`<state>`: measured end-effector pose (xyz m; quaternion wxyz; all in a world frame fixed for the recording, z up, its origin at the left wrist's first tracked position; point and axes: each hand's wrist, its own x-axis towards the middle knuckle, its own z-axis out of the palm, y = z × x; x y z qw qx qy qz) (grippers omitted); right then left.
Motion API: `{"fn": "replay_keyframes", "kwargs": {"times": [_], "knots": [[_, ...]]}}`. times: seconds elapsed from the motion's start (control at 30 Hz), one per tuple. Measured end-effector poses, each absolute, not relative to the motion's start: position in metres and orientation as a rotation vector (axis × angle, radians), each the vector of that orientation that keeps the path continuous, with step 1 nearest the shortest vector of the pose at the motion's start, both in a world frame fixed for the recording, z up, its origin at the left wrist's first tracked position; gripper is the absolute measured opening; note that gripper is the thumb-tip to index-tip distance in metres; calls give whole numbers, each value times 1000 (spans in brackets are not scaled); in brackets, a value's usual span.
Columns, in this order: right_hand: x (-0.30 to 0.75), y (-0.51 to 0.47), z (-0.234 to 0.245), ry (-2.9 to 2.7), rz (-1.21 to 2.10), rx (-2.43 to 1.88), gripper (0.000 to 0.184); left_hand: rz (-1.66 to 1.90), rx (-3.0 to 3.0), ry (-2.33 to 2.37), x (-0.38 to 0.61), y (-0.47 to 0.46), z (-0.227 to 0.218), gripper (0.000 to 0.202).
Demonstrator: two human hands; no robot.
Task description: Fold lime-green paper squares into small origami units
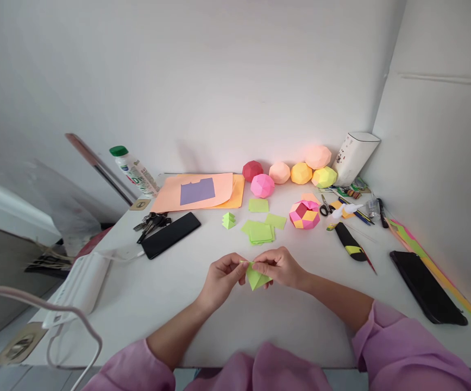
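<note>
My left hand (pixel 221 277) and my right hand (pixel 281 267) meet over the white table (pixel 157 293), both pinching a folded light-green paper piece (pixel 256 278) held just above the surface. The fingers of each hand are closed on its upper edge. Behind my hands lies a small pile of green paper squares (pixel 261 232), with a folded green unit (pixel 228 220) to its left. A pink and yellow paper ball (pixel 304 214) sits to the right of the pile.
Several coloured paper balls (pixel 296 172) line the back wall beside a white container (pixel 353 157). Orange sheets (pixel 202 191), a bottle (pixel 134 170), keys (pixel 150 222) and a black phone (pixel 170 234) lie left. Scissors (pixel 325 206), pens, a cutter (pixel 351 243) and another phone (pixel 426 287) lie right.
</note>
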<state>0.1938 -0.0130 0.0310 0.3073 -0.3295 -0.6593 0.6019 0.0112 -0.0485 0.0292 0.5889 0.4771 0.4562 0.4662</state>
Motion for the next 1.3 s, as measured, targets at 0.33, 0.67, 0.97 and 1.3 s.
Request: {"fn": "replay_keyframes", "kwargs": {"times": [0.33,0.67,0.97,1.3], "knots": [[193,-13,34,-1754,1614,-859,30,1221,1151,1045,9,-51,24,22],[193,-15,30,-1764,1607,-864,28,1139,1244,1067,8,-50,24,19],[193,-15,30,-1859,1547,-851,28,1022,1136,1033,10,-48,24,18],[196,-12,39,-1756,1644,-874,29,1133,1183,1068,1,-46,30,18]]}}
